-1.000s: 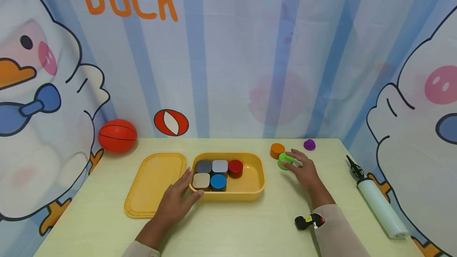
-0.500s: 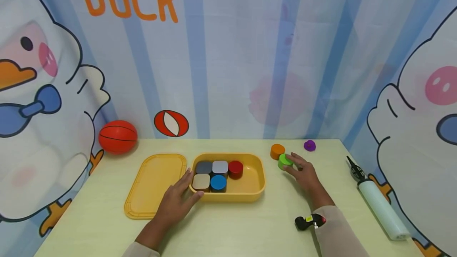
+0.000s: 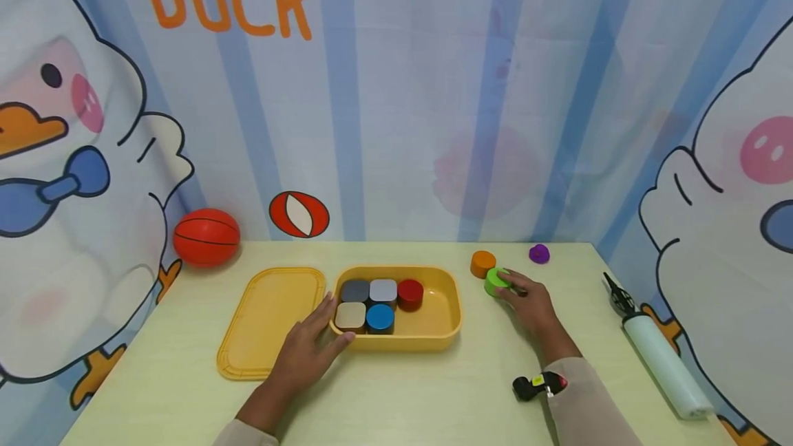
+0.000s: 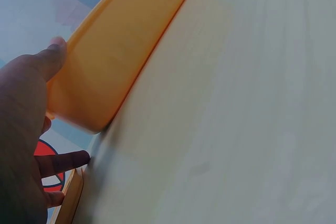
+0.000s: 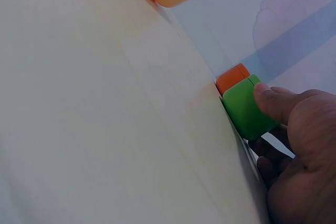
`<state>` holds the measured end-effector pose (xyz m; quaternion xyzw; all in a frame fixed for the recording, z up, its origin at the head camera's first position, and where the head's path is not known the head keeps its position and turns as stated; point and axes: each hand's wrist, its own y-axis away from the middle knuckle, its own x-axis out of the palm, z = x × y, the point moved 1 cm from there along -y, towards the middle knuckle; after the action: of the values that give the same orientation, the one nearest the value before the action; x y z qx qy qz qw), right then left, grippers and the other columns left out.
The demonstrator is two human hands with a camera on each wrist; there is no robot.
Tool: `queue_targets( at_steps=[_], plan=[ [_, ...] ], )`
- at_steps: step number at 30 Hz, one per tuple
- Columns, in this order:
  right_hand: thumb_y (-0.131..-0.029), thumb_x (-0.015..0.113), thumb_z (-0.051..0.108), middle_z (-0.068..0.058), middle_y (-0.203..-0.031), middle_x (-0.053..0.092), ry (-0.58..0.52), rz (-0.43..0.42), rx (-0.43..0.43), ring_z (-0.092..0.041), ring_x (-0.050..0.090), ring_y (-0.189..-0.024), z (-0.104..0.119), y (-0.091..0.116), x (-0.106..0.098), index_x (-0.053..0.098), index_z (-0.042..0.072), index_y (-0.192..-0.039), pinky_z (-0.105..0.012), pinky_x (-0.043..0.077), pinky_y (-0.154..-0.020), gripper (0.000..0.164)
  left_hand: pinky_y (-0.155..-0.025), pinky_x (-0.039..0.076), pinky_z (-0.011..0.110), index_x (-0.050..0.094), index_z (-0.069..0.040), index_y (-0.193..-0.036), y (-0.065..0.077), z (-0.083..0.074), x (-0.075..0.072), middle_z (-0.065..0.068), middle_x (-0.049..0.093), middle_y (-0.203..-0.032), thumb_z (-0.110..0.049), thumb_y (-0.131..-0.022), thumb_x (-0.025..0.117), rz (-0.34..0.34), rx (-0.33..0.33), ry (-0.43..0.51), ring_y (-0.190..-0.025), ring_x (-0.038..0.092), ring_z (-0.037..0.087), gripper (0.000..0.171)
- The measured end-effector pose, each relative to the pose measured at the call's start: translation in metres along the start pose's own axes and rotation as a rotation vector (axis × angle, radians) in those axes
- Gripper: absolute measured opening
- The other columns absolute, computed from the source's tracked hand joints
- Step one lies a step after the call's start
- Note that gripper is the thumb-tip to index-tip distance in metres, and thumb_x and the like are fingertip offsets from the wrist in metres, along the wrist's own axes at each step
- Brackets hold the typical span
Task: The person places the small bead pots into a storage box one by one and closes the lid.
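Observation:
My right hand [image 3: 529,305] pinches a small green lidded pot [image 3: 493,283], thumb on its near side and fingers behind. In the right wrist view, this green pot [image 5: 244,111] stands low at the table surface, right against an orange pot [image 5: 232,78]. My left hand [image 3: 306,349] rests at the left end of a yellow box [image 3: 403,343], fingers extended along its side and thumb at the front corner. The left wrist view shows that thumb against the box wall [image 4: 115,51]. Inside the box, grey, pale, red [image 3: 409,294], beige and blue [image 3: 380,319] pots fill the left part.
A yellow lid [image 3: 272,322] lies left of the box, with a red ball [image 3: 206,237] behind it. A small purple object [image 3: 539,253] sits at the back right. A pale cylinder with a black nozzle [image 3: 665,363] lies along the right edge.
The right hand's fingers and thumb have drawn in around the green pot, which stays in nearly the same spot. The left hand and box keep their places.

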<state>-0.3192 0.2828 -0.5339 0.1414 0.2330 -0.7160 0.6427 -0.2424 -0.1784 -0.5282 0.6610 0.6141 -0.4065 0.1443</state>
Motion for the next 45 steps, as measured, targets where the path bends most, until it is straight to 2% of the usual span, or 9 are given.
queue_targets(
  at_steps=[10,17,22,24,26,28,32,38,45],
  plan=[
    [-0.106,0.073,0.014,-0.021,-0.167,0.05,0.003,-0.029,0.001,-0.043,0.046,-0.158,0.0,0.002,-0.002,0.064,0.003,-0.151,-0.058,0.047,-0.123,0.047,-0.12,0.032,0.084,0.042,-0.01,-0.167,0.0,-0.004,-0.001,0.01,0.04,-0.175,-0.048,-0.103,0.074,-0.001,-0.004,0.007,-0.162,0.041,0.038,0.082],
    [-0.106,0.075,0.02,-0.018,-0.165,0.054,0.018,-0.055,0.016,-0.041,0.054,-0.152,-0.001,0.003,-0.002,0.067,0.007,-0.149,-0.034,0.053,-0.109,0.046,-0.12,0.033,0.083,0.043,-0.009,-0.167,0.0,-0.005,-0.002,0.011,0.041,-0.175,-0.048,-0.103,0.075,-0.006,-0.002,0.003,-0.161,0.041,0.038,0.081],
    [-0.105,0.077,0.022,-0.019,-0.163,0.058,-0.002,-0.073,0.009,-0.04,0.053,-0.153,-0.002,0.004,-0.003,0.07,0.007,-0.146,-0.052,0.054,-0.115,0.045,-0.12,0.033,0.083,0.043,-0.009,-0.167,0.001,-0.005,-0.001,0.011,0.04,-0.175,-0.048,-0.103,0.074,-0.003,-0.003,0.006,-0.162,0.041,0.038,0.081],
    [-0.104,0.078,0.023,-0.019,-0.161,0.06,0.001,-0.083,0.0,-0.04,0.054,-0.153,-0.002,0.005,-0.003,0.071,0.007,-0.144,-0.054,0.055,-0.114,0.044,-0.12,0.033,0.083,0.042,-0.01,-0.167,0.001,-0.005,-0.001,0.01,0.04,-0.175,-0.049,-0.103,0.074,-0.003,-0.003,0.003,-0.162,0.041,0.037,0.081],
    [-0.103,0.079,0.024,-0.018,-0.158,0.063,0.013,-0.092,-0.014,-0.039,0.057,-0.15,-0.002,0.005,-0.003,0.073,0.008,-0.142,-0.046,0.058,-0.11,0.044,-0.12,0.033,0.083,0.042,-0.01,-0.168,0.001,-0.004,0.0,0.01,0.04,-0.175,-0.049,-0.103,0.074,-0.003,-0.003,-0.001,-0.162,0.041,0.037,0.081],
    [-0.101,0.081,0.025,-0.018,-0.154,0.067,0.016,-0.099,-0.029,-0.038,0.061,-0.146,-0.002,0.005,-0.003,0.075,0.008,-0.14,-0.031,0.059,-0.104,0.043,-0.12,0.033,0.083,0.042,-0.011,-0.168,0.0,-0.003,0.0,0.01,0.04,-0.175,-0.049,-0.103,0.074,-0.005,-0.001,-0.003,-0.162,0.041,0.037,0.081],
    [-0.1,0.082,0.025,-0.019,-0.148,0.071,0.015,-0.111,-0.063,-0.037,0.068,-0.136,0.002,0.006,-0.005,0.077,0.008,-0.137,-0.011,0.054,-0.091,0.041,-0.12,0.033,0.083,0.042,-0.01,-0.168,0.0,-0.003,0.0,0.01,0.041,-0.175,-0.048,-0.103,0.074,-0.009,0.001,0.0,-0.162,0.041,0.037,0.081],
    [-0.098,0.084,0.016,-0.023,-0.141,0.073,0.036,-0.126,-0.164,-0.043,0.071,-0.13,0.012,0.009,-0.007,0.079,0.004,-0.131,-0.015,0.061,-0.088,0.036,-0.12,0.032,0.083,0.043,-0.009,-0.167,0.0,-0.005,-0.001,0.011,0.041,-0.175,-0.047,-0.103,0.075,-0.008,-0.004,0.005,-0.161,0.041,0.038,0.081],
    [-0.093,0.086,0.007,-0.027,-0.136,0.074,0.044,-0.107,-0.265,-0.046,0.076,-0.118,0.021,0.014,-0.008,0.08,-0.001,-0.126,-0.014,0.062,-0.084,0.034,-0.119,0.033,0.084,0.043,-0.009,-0.167,0.0,-0.004,0.0,0.011,0.041,-0.175,-0.047,-0.103,0.075,-0.011,0.006,-0.002,-0.161,0.042,0.038,0.081]
  ],
)
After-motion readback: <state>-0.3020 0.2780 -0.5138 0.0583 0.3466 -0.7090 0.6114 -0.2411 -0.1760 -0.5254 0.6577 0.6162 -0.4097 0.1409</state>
